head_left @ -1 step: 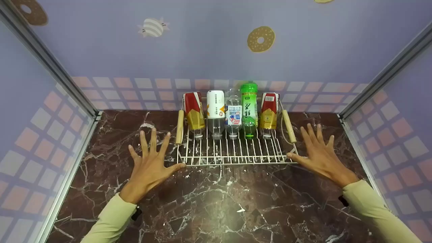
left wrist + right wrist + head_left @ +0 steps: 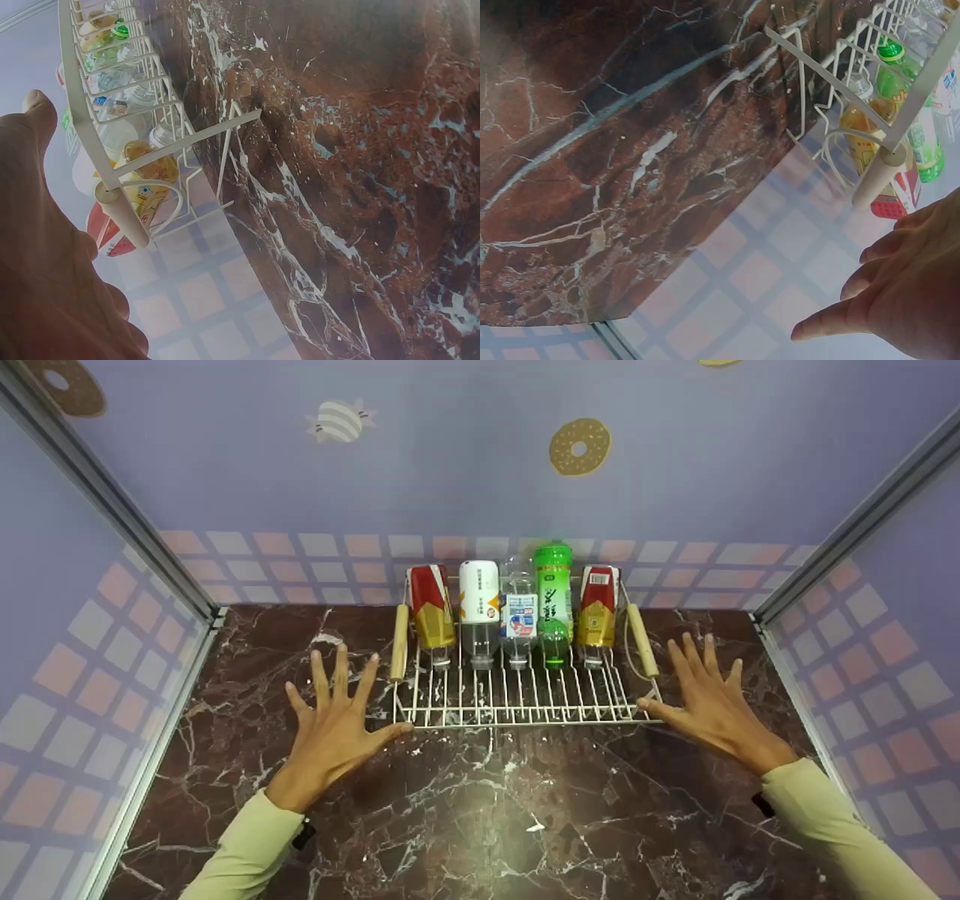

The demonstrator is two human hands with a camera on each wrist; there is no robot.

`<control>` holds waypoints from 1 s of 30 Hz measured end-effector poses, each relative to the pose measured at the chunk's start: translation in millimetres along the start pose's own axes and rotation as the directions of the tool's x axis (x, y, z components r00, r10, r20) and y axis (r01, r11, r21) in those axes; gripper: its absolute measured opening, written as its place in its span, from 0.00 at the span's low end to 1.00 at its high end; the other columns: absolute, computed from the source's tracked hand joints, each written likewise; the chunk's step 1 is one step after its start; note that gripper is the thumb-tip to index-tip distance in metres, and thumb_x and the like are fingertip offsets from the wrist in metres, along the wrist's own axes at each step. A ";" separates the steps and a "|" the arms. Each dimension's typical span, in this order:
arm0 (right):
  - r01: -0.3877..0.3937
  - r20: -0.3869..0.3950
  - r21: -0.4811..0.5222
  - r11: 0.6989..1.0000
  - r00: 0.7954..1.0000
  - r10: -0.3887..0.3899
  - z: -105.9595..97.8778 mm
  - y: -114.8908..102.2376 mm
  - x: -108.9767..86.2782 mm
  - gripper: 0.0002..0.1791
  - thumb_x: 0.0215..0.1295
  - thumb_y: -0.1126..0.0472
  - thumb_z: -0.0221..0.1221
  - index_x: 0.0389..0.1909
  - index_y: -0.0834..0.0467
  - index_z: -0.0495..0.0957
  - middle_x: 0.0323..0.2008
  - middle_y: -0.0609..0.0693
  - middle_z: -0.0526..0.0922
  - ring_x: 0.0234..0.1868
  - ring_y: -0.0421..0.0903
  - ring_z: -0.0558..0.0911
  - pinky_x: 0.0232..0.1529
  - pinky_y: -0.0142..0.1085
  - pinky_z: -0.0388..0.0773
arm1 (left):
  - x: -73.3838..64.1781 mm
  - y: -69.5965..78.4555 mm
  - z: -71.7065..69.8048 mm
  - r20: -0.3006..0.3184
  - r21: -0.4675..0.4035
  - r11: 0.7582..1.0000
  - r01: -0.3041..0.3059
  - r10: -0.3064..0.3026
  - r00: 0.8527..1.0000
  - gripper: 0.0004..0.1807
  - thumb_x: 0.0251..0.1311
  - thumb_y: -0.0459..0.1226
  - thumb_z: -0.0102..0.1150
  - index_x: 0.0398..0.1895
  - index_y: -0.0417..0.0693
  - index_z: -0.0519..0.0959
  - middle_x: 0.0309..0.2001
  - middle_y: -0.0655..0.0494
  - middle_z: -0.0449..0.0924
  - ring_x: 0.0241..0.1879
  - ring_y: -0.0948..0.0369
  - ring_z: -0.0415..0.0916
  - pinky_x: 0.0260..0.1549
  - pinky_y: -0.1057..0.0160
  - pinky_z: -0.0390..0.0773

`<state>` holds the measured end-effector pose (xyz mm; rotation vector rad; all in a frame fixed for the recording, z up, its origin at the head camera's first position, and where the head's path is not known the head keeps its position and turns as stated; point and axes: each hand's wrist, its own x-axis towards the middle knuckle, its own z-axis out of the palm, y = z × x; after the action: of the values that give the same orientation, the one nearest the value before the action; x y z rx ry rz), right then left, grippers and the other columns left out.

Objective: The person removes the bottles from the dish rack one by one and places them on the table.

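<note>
A white wire rack with wooden handles stands at the back of the marble-patterned tabletop. Several bottles lean in it, necks toward me: a red-and-gold bottle at each end, a white-labelled bottle, a clear bottle and a green bottle. My left hand is spread left of the rack, its thumb tip near the front left corner. To the right, my right hand is spread too, its thumb near the front right corner. Neither holds anything; whether the thumbs touch the wire I cannot tell.
Behind the rack rises a lilac wall with a checkered band and printed sweets. Side panels with metal edge strips bound the dark, white-veined tabletop on both sides.
</note>
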<state>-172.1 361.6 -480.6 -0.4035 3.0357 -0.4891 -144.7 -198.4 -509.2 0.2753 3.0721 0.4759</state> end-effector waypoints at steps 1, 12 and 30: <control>-0.002 0.001 0.004 1.000 1.000 0.001 -0.2 -0.1 0.3 0.63 0.75 0.29 0.59 0.91 0.60 0.36 0.88 0.66 0.33 0.87 0.71 0.28 0.71 0.83 0.18 | 0.1 0.5 0.0 -0.002 0.000 1.000 -0.002 0.002 1.000 0.67 0.63 0.79 0.56 0.93 0.58 0.39 0.89 0.41 0.17 0.85 0.32 0.13 0.71 0.16 0.18; -0.030 -0.002 0.066 0.997 1.000 0.030 -13.3 0.4 20.6 0.63 0.76 0.28 0.59 0.90 0.63 0.39 0.88 0.68 0.32 0.87 0.71 0.28 0.75 0.80 0.20 | 6.9 9.0 5.0 0.005 -0.023 1.000 -0.006 0.006 1.000 0.68 0.63 0.80 0.55 0.93 0.57 0.38 0.88 0.40 0.16 0.84 0.33 0.12 0.73 0.16 0.22; -0.012 -0.083 0.196 0.981 0.996 0.029 -13.6 -14.2 62.0 0.59 0.72 0.35 0.67 0.85 0.70 0.54 0.85 0.75 0.51 0.85 0.76 0.50 0.81 0.77 0.44 | 7.1 23.7 21.5 -0.058 -0.299 0.954 -0.039 0.023 0.998 0.69 0.64 0.72 0.65 0.92 0.50 0.38 0.89 0.41 0.23 0.87 0.38 0.19 0.80 0.25 0.35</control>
<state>-229.5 336.5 -463.2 -0.3483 3.0297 -0.8147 -146.6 -168.5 -522.5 0.3052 2.9891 0.9529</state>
